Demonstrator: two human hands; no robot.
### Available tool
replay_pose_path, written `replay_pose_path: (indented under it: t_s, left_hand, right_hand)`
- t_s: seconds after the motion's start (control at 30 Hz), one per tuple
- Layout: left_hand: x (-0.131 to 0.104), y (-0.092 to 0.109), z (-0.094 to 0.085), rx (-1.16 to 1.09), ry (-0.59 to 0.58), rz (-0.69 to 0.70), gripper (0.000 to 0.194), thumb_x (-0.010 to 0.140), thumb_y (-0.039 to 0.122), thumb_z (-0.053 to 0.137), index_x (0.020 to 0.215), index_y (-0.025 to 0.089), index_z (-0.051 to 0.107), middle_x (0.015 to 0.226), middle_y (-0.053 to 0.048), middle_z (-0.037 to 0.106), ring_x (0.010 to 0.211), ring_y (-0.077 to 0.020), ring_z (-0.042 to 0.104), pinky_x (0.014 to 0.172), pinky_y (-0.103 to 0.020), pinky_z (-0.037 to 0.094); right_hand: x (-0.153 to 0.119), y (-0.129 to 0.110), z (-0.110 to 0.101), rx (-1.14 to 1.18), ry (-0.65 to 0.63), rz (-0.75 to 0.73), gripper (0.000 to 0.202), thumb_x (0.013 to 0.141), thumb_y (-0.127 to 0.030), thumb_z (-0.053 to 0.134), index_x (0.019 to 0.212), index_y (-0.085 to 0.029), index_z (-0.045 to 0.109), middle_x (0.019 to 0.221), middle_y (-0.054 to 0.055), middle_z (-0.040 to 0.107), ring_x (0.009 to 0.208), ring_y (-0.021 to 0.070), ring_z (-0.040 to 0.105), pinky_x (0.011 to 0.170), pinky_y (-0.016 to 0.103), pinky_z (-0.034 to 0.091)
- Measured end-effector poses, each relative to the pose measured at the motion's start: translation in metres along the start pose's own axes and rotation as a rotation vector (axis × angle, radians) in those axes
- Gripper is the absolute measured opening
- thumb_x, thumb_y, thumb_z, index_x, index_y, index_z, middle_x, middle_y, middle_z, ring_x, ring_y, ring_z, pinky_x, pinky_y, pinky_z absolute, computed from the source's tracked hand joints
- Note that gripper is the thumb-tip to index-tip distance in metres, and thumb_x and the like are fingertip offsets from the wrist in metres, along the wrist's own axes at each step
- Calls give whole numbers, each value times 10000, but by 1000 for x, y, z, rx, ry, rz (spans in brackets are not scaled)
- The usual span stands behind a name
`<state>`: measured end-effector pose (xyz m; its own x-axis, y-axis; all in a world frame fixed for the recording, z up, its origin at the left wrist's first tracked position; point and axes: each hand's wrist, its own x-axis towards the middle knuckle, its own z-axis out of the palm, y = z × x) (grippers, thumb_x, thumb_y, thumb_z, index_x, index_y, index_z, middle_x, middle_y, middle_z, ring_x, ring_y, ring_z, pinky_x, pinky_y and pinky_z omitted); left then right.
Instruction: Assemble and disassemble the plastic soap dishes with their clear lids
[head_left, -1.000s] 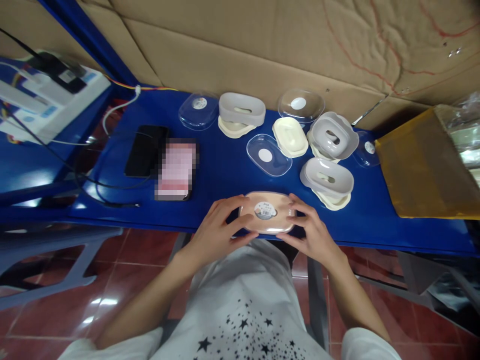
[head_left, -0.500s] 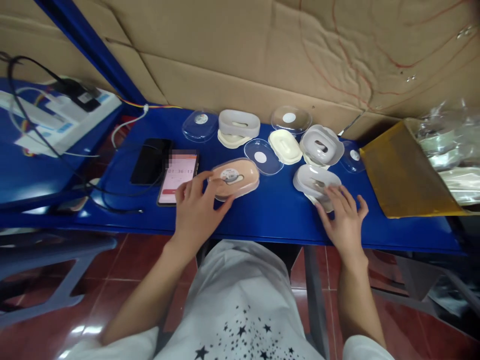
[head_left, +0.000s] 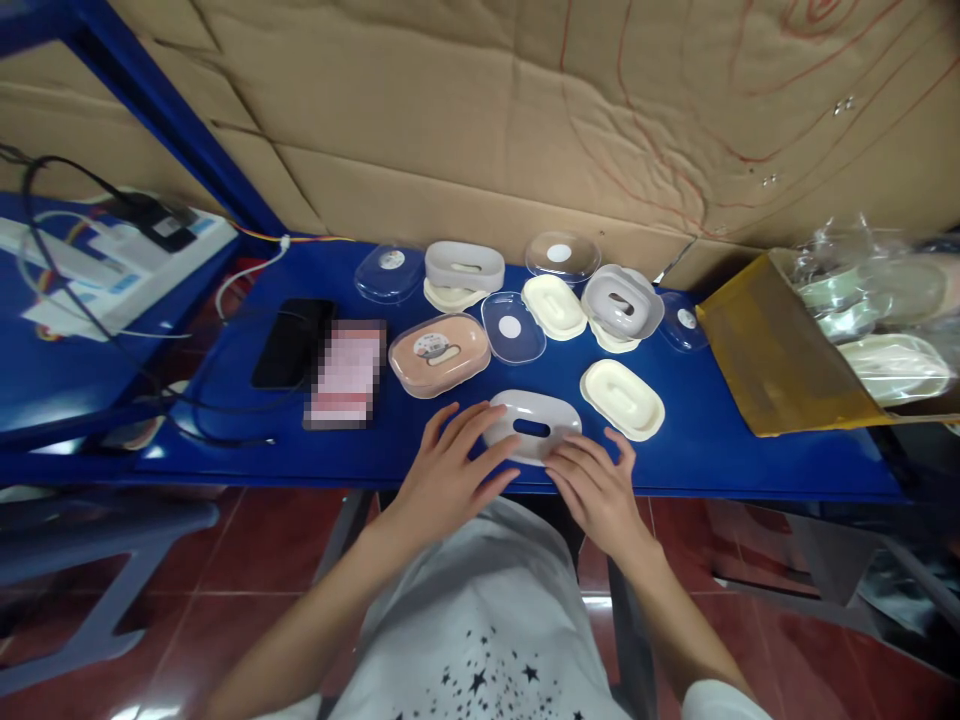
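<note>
A grey oval soap dish shell (head_left: 503,402) with a slot in its middle lies close to the table's front edge. My right hand (head_left: 600,490) grips its right end, fingertips on the rim. Over its left end my left hand (head_left: 457,465) is open, fingers spread and fingertips at the rim. To the right lies a cream oval tray (head_left: 622,400) by itself. A peach soap dish (head_left: 442,370) with a clear labelled lid on it sits beyond my left hand.
Farther back are grey shells (head_left: 465,265), another cream tray (head_left: 555,306) and clear lids (head_left: 513,335). At left lie a phone (head_left: 346,375), a dark device (head_left: 294,342) and cables. A cardboard box (head_left: 787,350) with wrapped pieces stands right; a cardboard wall (head_left: 420,130) rises behind.
My left hand has let go of the peach soap dish and come right. The grey shell has moved left and nearer with my right hand, off the cream tray, which stays behind.
</note>
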<state>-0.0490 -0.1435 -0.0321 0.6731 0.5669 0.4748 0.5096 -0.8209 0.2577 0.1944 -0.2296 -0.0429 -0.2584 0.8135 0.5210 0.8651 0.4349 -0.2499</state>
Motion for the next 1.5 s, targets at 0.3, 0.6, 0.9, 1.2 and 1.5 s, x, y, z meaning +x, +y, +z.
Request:
replay_pose_path:
  t_s: [0.3, 0.6, 0.9, 1.2, 1.5]
  left_hand:
    - [10, -21, 10, 174, 116, -207, 104, 1033, 224, 678, 1132, 205, 704, 1273, -112, 751, 1194, -318, 700, 967, -469, 526]
    - [45, -11, 32, 23, 46, -220, 263, 1109, 265, 537, 1306, 173, 684, 1473, -166, 652, 1325, -330, 637, 1035, -481, 529]
    - [-11, -3, 5, -60, -170, 33, 278, 1057, 402, 677, 1278, 234, 693, 1462, -118, 681, 1380, -320, 605, 1249, -600, 317]
    - [-20, -1, 6, 65, -39, -68, 230, 1060, 269, 656, 1279, 207, 685, 1394, -158, 698, 1136, -309, 708, 1029, -533, 492]
    - [-13, -10, 1, -1, 25, -6, 524, 995, 315, 769, 1482, 271, 580, 1644, -205, 500, 1507, -391, 517, 1194, -599, 459]
  right_hand:
    - [-18, 72, -33, -260, 19, 277, 204, 1076, -262, 626, 1256, -260, 722, 1260, 73, 811, 1261, 310, 725, 1200, 564, 299]
    - [-40, 3, -35, -29, -159, 185, 313, 1063, -104, 557, 1287, -277, 690, 1198, 30, 823, 1161, 246, 761, 1247, 551, 261]
    - [16, 38, -8, 45, -148, 98, 382, 1111, -240, 531, 1485, -268, 603, 1551, 87, 651, 1498, 274, 554, 1240, 553, 393]
    - [30, 70, -6, -98, 49, 89, 291, 1061, -261, 654, 1343, -277, 724, 1271, 89, 779, 1305, 307, 690, 1046, 505, 571]
    - [3, 2, -16, 107, -37, 3, 414, 1022, -149, 676, 1410, -293, 677, 1223, 86, 767, 1327, 304, 682, 1045, 503, 596]
